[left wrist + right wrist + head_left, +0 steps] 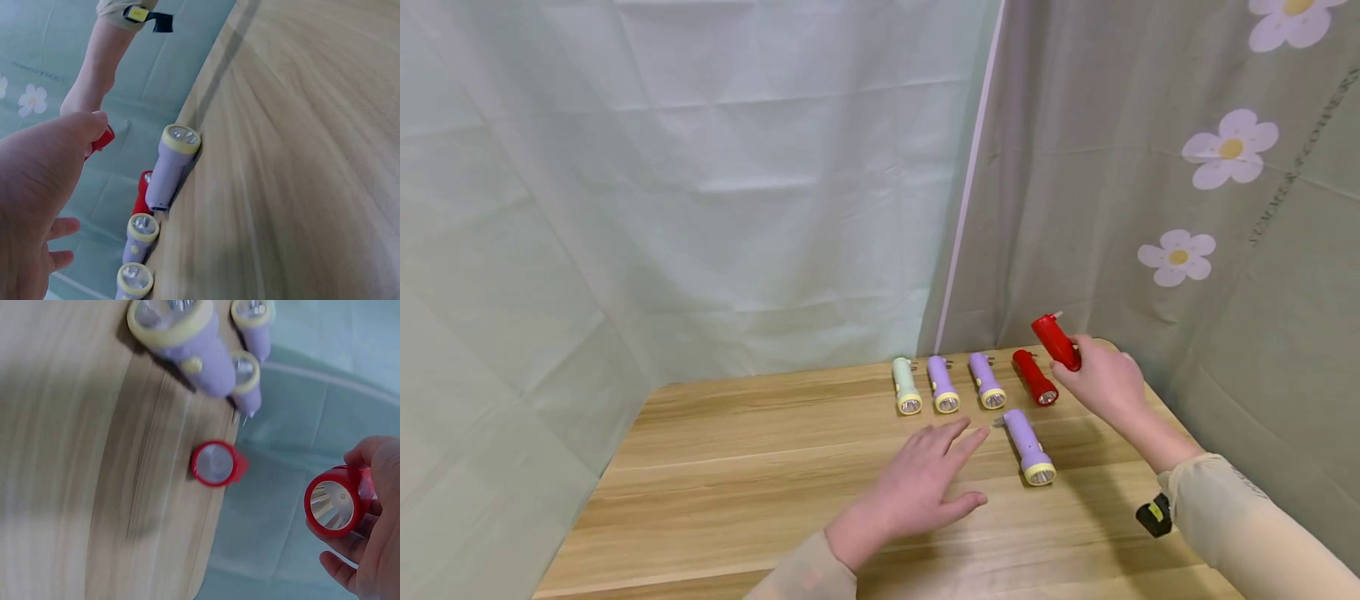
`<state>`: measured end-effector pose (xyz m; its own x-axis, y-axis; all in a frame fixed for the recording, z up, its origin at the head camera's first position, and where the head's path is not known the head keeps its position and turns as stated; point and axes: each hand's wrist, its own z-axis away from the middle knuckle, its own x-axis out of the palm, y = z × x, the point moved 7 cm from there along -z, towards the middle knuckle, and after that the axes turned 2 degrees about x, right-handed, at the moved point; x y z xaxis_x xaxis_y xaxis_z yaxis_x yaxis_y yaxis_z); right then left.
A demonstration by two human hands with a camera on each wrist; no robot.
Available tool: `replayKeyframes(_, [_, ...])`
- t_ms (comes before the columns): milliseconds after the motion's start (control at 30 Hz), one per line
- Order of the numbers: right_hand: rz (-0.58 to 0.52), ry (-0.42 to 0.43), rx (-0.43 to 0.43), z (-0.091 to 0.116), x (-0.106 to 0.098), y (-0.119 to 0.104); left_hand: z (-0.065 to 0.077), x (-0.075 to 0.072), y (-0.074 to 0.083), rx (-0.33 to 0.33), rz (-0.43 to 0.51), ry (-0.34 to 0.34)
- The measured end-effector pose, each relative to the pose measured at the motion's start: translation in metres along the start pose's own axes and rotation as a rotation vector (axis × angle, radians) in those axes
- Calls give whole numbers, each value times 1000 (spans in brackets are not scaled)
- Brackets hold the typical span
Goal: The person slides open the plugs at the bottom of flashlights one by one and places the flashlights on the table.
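Observation:
My right hand [1103,379] grips a red flashlight [1054,340] by its lens end, lifted above the far right of the table, its pronged tail pointing up and away. In the right wrist view its round lens [331,508] faces the camera. Just left of that hand another red flashlight [1034,377] lies on the table. My left hand [917,483] hovers over the wood with fingers spread and holds nothing. To its right lies a purple flashlight [1028,446] with a yellow rim, its prongs near the left fingertips.
Along the table's back edge lie a pale green flashlight [906,385], a purple flashlight [942,383] and a second purple flashlight [987,380]. Behind the wooden table [737,483] hangs a curtain [760,208]. A black strap piece [1154,515] hangs at the right sleeve.

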<state>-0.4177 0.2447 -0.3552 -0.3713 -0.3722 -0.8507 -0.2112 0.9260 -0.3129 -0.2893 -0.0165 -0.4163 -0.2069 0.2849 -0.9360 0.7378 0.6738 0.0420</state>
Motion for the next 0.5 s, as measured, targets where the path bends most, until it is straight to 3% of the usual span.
replayKeyframes(500, [-32, -128, 194, -26, 24, 49, -3, 28, 15, -4, -39, -73])
